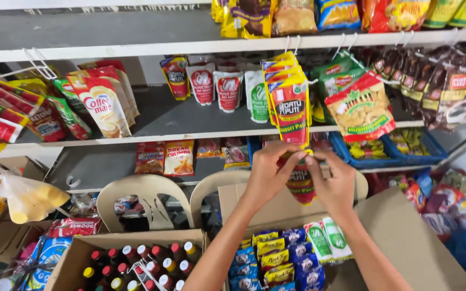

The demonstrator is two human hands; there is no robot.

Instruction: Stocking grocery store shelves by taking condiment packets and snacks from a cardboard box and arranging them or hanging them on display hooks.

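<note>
We hold a red sachet strip (299,180) with both hands, just under the hanging row of same sachets (289,97). The left hand (268,175) and right hand (334,183) pinch its top edge with fingertips. Several strips already hang there; below the row, the open box (405,242) keeps many packets.

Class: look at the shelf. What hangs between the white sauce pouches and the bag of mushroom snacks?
In the head view, a strip of red-and-yellow sachets hangs there, its lower end pinched by the left hand and right hand.
</note>
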